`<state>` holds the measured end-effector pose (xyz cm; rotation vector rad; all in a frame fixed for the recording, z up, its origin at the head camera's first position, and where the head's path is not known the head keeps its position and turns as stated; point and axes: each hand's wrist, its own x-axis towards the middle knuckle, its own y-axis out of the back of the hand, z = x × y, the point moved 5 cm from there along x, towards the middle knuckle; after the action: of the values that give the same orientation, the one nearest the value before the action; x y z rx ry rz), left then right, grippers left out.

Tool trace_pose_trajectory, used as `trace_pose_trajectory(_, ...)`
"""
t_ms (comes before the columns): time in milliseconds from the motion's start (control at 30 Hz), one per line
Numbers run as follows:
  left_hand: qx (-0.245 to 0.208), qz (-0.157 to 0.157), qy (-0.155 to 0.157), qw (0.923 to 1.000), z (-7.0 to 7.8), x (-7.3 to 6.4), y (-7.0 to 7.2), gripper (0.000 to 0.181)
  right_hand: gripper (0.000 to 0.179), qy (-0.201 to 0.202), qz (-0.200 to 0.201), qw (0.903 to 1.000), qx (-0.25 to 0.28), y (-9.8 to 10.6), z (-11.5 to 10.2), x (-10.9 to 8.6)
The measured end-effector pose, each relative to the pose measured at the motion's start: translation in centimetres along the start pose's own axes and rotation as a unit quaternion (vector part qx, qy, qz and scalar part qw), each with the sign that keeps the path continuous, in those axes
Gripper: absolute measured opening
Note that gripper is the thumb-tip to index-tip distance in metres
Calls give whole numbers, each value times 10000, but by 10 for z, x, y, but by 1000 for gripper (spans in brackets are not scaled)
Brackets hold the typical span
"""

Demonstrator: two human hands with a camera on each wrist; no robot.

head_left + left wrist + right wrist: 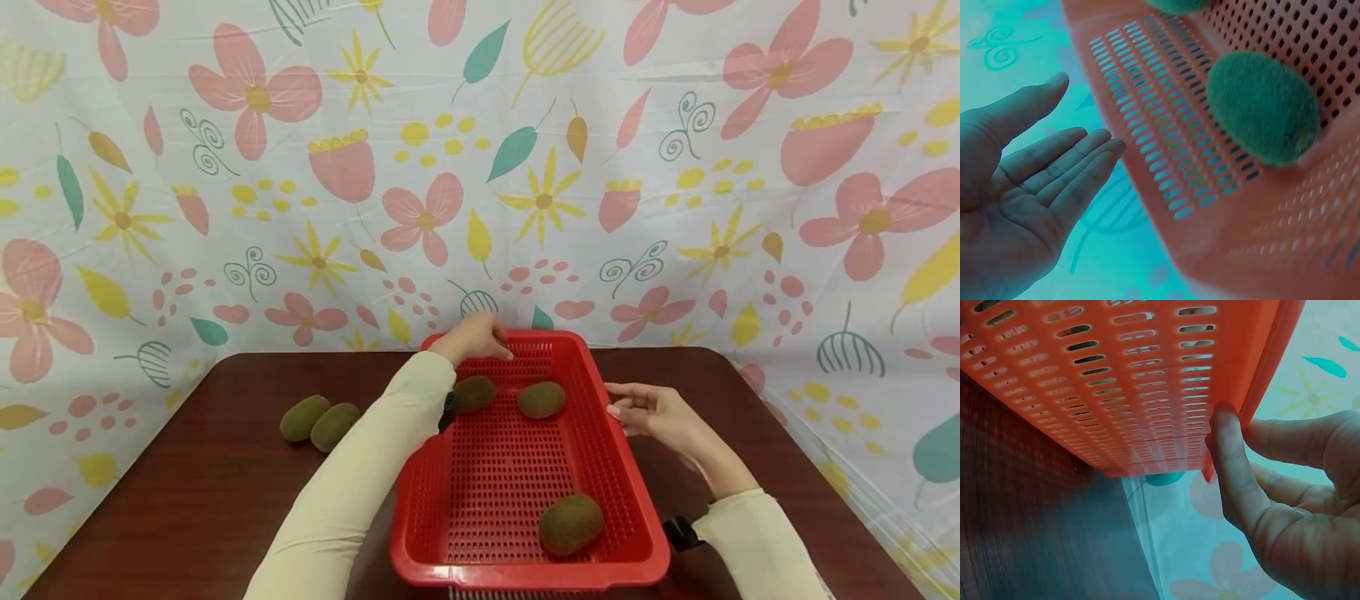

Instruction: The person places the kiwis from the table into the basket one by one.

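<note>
A red perforated plastic basket (510, 467) stands on the dark table with three brown, fuzzy kiwifruits inside. Two of them, a left one (474, 393) and a right one (542, 400), lie toward the far end; the third kiwifruit (572, 525) is at the near right. My left hand (474, 337) is over the basket's far left corner and holds nothing. Its fingers are extended, palm showing beside the rim in the left wrist view (1029, 181). At the right long side, my right hand (652, 417) pinches the rim, one fingertip (1227, 422) against the outer wall below the lip.
Two more kiwifruits, one at the left (303, 418) and one beside it (333, 427), lie together on the table (187, 483) left of the basket. A flower-printed cloth (480, 167) hangs behind the table's far edge.
</note>
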<state>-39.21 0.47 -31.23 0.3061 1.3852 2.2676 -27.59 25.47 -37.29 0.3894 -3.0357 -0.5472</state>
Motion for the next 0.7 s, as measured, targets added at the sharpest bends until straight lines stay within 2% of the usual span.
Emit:
trace_pose_trajectory(133,-199,68,0,9998,-6,-7,14,37,59,1,-21,10000,30,0,-1,-1)
trace_pose_trajectory(300,-405,307,18,9987,-16,-17,32,39,58,15,-39,10000,68,0,-1,-1)
trace_pose_trajectory(500,-709,494,64,9962,-38,-33,50,41,59,2,-47,10000,64,0,0,-1)
trace_pose_trajectory(700,-623,730,115,9953,-64,-57,69,42,59,5,-28,10000,61,0,-1,0)
